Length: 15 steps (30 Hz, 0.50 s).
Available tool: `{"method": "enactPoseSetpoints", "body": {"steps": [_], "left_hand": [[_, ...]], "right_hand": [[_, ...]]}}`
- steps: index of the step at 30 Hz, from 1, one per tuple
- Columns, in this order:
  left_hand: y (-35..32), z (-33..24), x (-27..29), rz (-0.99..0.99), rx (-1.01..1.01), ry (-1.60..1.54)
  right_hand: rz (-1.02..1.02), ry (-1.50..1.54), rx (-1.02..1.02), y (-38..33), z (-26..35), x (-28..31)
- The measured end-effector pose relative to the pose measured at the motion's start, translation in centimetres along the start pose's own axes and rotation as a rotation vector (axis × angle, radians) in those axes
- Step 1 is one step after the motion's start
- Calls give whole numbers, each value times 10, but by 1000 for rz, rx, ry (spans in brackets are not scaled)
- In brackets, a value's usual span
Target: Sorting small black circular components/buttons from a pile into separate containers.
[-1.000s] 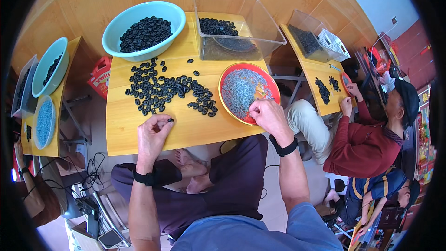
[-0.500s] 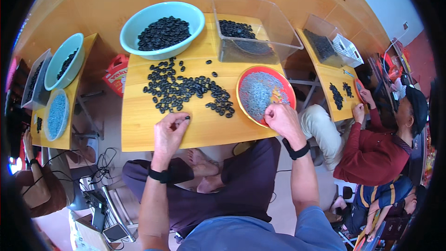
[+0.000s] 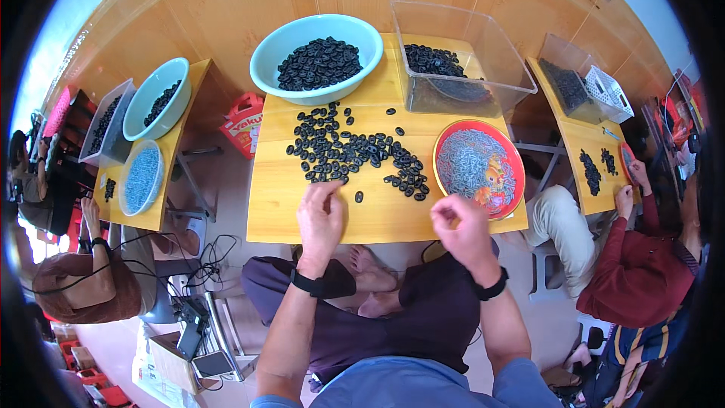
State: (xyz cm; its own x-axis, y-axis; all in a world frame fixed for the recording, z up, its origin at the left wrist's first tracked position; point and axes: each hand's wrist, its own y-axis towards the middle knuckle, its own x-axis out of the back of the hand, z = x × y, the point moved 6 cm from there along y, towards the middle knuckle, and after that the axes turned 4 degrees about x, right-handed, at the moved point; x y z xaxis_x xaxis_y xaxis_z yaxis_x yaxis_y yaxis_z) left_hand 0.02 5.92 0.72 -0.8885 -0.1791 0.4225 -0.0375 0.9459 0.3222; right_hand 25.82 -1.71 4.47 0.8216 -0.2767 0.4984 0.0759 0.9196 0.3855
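Most black rings (image 3: 355,153) lie loose on the table (image 3: 272,211) awaiting work; left hand (image 3: 320,217) pinches one, right hand (image 3: 462,228) is curled, contents unclear.

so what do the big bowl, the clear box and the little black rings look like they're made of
Bowl: likely plastic, smooth pale turquoise with a soft sheen. Clear box: see-through hard plastic, its walls glossy and thin. Black rings: matte black, possibly rubber or plastic; too small to settle. The left hand touches the pile's near edge.
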Motion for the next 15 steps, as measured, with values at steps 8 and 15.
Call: {"method": "enactPoseSetpoints", "body": {"steps": [8,15], "left_hand": [[-5,-30,-24,264,-264,197],[19,-44,-66,326,-261,330]], "right_hand": [[-107,144,-80,-14,-21,-41],[-104,247,-125,-14,-32,-42]]}}
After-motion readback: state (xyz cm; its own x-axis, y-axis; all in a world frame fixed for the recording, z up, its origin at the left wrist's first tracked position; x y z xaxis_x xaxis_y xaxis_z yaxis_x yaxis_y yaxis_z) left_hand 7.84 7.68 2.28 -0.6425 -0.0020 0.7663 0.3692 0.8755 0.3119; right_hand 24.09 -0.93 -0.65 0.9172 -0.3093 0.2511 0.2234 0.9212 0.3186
